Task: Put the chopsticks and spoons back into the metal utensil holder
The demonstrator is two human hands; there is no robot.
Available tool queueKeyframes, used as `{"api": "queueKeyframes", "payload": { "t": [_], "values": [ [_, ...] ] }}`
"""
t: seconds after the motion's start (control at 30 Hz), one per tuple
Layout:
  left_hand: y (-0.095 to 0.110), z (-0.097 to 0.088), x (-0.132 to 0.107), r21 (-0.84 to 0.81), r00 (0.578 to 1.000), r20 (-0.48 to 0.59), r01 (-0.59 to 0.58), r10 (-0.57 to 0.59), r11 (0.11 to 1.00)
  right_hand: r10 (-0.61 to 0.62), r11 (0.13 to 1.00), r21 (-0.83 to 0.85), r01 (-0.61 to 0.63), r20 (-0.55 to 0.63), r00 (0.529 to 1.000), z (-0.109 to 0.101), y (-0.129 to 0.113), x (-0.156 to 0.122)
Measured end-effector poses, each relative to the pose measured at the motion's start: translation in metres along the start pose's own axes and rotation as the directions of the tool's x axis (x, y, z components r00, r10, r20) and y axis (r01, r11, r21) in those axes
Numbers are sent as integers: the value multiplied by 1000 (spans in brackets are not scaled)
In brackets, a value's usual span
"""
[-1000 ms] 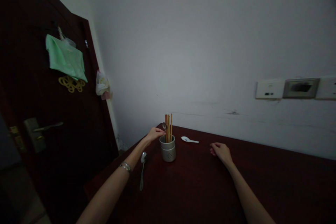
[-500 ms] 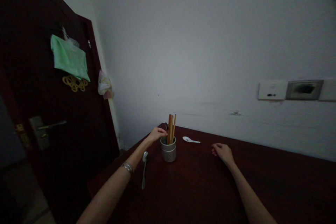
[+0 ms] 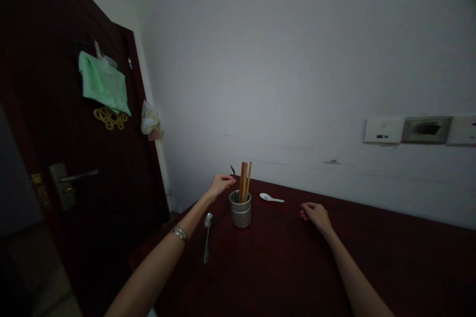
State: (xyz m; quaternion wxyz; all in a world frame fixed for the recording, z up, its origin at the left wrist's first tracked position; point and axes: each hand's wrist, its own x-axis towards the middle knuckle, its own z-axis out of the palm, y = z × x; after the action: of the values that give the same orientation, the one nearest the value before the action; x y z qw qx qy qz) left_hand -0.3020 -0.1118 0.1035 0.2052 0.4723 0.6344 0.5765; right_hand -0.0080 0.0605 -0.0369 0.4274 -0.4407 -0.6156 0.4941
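My left hand hovers just left of a small metal holder on the dark red table. Its fingers pinch a small dark utensil that sticks up above the cup's left rim. Several wooden chopsticks stand upright in the holder. A metal spoon lies on the table under my left forearm. A white ceramic spoon lies behind the holder to the right. My right hand rests on the table with its fingers curled, holding nothing.
A dark door with a lever handle stands at the left, a green cloth hanging on it. The white wall runs behind the table, with sockets at the right.
My left hand has lifted slightly and drawn away to the left of the holder, with the small utensil raised at the rim. My right hand has stayed put.
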Motion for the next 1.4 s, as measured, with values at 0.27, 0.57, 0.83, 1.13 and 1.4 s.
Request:
{"api": "queueKeyframes", "payload": {
  "t": [0.27, 0.57, 0.83, 1.13, 1.4],
  "values": [
    [58, 4, -1, -104, 970, -124, -224, 211, 969, -34, 996, 83, 32, 20, 999, -1, -73, -11],
    [121, 59, -33, -202, 930, -4, -360, 366, 911, -420, 906, 222, 361, 363, 832, 28, -220, -97],
    [124, 80, -36, -277, 951, -69, -310, 302, 910, -362, 927, 220, 305, 302, 882, 37, -221, -106],
    [106, 96, -23, -301, 972, -45, -234, 231, 925, -359, 919, 306, 250, 381, 852, 41, -203, -87],
    [82, 63, 12, 215, 880, -223, -376, 420, 902, -152, 958, 260, 124, 94, 984, 12, -137, -31]
  ]
}}
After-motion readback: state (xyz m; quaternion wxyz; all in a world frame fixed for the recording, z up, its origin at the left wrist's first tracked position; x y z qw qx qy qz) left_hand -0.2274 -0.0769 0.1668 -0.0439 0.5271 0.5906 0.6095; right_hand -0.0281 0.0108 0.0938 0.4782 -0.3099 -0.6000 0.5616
